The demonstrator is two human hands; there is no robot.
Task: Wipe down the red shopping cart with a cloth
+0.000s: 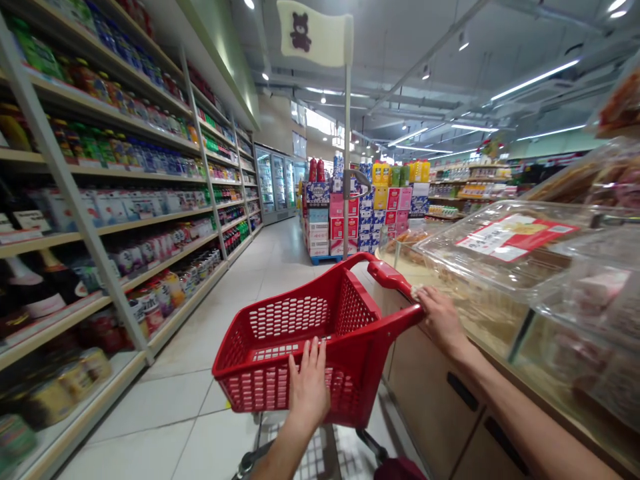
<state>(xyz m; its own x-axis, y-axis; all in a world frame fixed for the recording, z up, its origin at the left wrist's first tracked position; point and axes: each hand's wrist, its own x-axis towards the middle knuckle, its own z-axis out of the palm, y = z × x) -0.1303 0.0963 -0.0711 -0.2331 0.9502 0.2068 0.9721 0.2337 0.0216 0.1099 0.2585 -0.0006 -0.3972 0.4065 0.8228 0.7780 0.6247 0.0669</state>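
A red plastic shopping cart (345, 347) stands sideways in front of me, its basket pointing left. Inside, the basket shows only its perforated floor and walls. My left hand (310, 381) lies with fingers stretched over the near side wall of the basket, touching its rim. At the right end, my right hand (439, 315) is wrapped round the cart's handle; something small and pale shows by its fingers, too small to name. A pole rises behind the cart, carrying a cream flag (316, 33) with a dark bear on it.
Shelves of bottles and cans (165, 173) line the left. Close on the right is a display counter (430, 400) with clear plastic food boxes (505, 233). Stacked drink cartons (345, 217) stand ahead, glass-door fridges (275, 177) beyond. Tiled floor (240, 287) runs between shelves and cart.
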